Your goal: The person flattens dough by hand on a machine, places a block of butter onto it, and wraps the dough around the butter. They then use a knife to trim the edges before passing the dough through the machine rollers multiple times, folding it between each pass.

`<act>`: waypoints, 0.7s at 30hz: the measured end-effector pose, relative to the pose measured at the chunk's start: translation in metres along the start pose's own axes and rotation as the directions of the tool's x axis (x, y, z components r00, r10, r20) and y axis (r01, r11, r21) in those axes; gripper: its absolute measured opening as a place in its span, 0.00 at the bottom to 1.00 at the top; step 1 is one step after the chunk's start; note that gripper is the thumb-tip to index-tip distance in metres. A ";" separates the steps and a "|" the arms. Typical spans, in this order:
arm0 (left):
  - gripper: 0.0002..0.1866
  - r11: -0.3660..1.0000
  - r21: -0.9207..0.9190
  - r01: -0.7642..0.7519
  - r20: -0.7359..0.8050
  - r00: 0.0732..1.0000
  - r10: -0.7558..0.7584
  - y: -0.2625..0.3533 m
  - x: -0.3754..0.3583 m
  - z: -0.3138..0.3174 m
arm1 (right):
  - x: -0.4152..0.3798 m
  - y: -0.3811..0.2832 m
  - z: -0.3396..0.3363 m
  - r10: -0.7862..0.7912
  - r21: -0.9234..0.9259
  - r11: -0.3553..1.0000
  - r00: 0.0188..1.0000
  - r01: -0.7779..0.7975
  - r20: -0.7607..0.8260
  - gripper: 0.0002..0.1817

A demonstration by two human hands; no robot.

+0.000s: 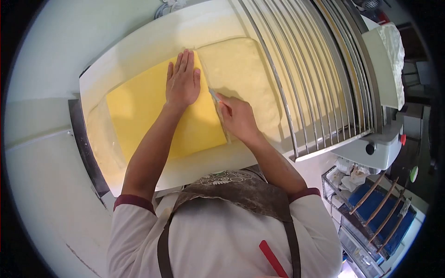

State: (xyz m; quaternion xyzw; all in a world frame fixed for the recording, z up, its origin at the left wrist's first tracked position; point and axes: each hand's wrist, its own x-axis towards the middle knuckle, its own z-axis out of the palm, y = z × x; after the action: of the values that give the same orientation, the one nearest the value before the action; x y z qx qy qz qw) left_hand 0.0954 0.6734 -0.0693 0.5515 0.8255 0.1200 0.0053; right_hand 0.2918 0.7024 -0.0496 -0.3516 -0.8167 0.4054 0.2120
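Note:
A bright yellow rectangular slab, which looks like butter (139,106), lies on a larger pale sheet of dough (236,60). My left hand (183,83) rests flat on the slab near its right edge, fingers stretched out and pointing away from me. Close beside it, my right hand (237,118) is closed around a small knife (214,95). The handle is hidden in my fist, and only a short length of blade shows. That blade is at the slab's right edge, along the line where the slab borders the bare dough.
The dough lies on the pale belt (204,21) of a sheeter-like machine. A metal bar guard (301,60) covers the belt's right side. Beyond it are a white machine housing (380,150) and a rack with a blue tray (371,199). A wall (37,116) stands at left.

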 end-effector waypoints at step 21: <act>0.10 0.220 -0.642 0.735 0.335 0.526 -0.782 -0.222 -0.248 -0.078 | 0.121 -0.017 -0.055 -0.175 -0.132 0.976 0.984 0.175 0.012 0.12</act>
State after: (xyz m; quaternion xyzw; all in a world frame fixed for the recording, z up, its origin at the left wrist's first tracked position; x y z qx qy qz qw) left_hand -0.0202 0.3520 -0.0690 0.0236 0.8652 0.4315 0.2543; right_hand 0.2396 0.8138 0.0041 -0.2916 -0.8697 0.3301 0.2230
